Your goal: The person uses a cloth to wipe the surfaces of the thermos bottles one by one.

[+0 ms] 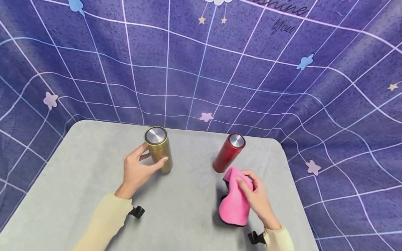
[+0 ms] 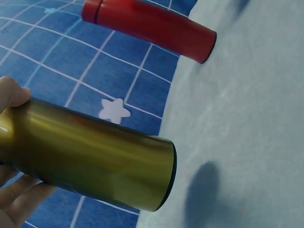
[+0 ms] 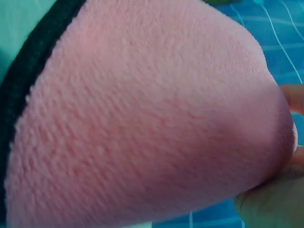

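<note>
My left hand [image 1: 137, 169] grips a gold thermos bottle [image 1: 161, 155] with a silver lid, thumb on one side and fingers round the other. In the left wrist view the base of this gold bottle [image 2: 95, 152] looks raised, its shadow lying apart on the table. A pink fuzzy cloth [image 1: 236, 204] with a dark edge hangs from my right hand [image 1: 255, 195], pinched between thumb and fingers. Up close, the cloth [image 3: 152, 114] fills most of the right wrist view. Just beyond it a red thermos bottle [image 1: 226, 155] stands on the table, touched by neither hand.
Both bottles are over a light grey tabletop [image 1: 188, 216] with rounded back corners. Behind and beside it hangs a purple-blue curtain [image 1: 188, 80] with a line grid and stars. Dark wrist mounts [image 1: 137, 212] stick out from both sleeves.
</note>
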Demonstrator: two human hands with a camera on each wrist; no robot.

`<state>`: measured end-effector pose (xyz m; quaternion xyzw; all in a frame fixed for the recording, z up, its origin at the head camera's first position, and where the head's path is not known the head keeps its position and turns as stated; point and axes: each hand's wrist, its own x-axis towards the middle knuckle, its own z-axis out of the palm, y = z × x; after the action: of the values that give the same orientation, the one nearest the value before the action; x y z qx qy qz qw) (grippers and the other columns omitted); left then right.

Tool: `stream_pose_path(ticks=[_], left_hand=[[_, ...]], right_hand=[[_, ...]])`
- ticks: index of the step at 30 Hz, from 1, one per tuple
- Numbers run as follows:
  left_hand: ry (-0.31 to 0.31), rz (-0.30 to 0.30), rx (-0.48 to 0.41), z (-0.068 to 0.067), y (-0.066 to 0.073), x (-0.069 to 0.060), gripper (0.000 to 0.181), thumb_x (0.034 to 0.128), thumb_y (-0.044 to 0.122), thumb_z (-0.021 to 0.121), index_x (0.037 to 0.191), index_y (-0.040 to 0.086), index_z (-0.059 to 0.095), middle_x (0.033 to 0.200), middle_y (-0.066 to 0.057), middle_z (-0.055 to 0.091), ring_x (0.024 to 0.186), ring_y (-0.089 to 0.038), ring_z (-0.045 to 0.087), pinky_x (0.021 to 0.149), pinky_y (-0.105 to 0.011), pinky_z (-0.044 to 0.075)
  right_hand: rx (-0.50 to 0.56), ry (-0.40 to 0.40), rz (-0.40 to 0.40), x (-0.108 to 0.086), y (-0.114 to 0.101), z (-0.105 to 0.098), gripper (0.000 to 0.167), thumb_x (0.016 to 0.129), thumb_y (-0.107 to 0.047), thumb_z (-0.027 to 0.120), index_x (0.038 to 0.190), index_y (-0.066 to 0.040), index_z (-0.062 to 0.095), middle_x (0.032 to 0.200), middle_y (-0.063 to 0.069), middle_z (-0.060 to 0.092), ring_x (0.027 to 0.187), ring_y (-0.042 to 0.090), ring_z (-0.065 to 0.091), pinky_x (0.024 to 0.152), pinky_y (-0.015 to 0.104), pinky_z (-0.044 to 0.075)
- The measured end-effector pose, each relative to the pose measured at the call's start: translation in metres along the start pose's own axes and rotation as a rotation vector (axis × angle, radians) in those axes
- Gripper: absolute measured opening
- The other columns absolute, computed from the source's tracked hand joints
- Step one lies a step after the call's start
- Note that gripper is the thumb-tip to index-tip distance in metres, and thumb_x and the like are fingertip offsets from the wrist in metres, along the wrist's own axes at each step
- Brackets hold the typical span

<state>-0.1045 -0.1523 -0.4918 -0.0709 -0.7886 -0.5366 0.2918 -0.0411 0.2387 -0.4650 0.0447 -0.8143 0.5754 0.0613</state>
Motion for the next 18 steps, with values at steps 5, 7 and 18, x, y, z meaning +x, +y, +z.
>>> stream_pose_path(ticks=[5,7,18], left_hand=[[-0.005,-0.076,-0.022,0.008,-0.012,0.001,0.058,0.0702,0.011,0.102,0.124,0.012,0.080,0.114,0.001,0.080,0.107,0.005,0.069,0.088,-0.019,0.063],[-0.013,-0.097,-0.026,0.011,-0.015,0.002,0.057,0.0710,0.011,0.101,0.124,0.012,0.079,0.114,0.000,0.080,0.107,0.004,0.069,0.089,-0.020,0.063],[-0.040,-0.123,-0.049,0.022,-0.022,0.005,0.060,0.0718,0.013,0.101,0.126,0.008,0.078,0.117,-0.008,0.079,0.109,-0.027,0.075,0.088,-0.020,0.063]], right_hand=[[-0.082,0.066,-0.008,0.019,0.005,-0.030,0.009,0.101,-0.007,0.072,0.110,-0.006,0.072,0.087,-0.003,0.068,0.070,0.009,0.062,0.058,0.022,0.054],[-0.131,0.081,-0.010,0.027,0.005,-0.040,0.010,0.102,-0.010,0.073,0.111,-0.006,0.072,0.083,0.000,0.068,0.064,0.008,0.061,0.055,0.022,0.054],[-0.499,0.183,-0.090,0.072,0.019,-0.064,0.013,0.099,-0.009,0.072,0.111,-0.005,0.074,0.098,0.013,0.067,0.077,0.017,0.055,0.064,0.020,0.042]])
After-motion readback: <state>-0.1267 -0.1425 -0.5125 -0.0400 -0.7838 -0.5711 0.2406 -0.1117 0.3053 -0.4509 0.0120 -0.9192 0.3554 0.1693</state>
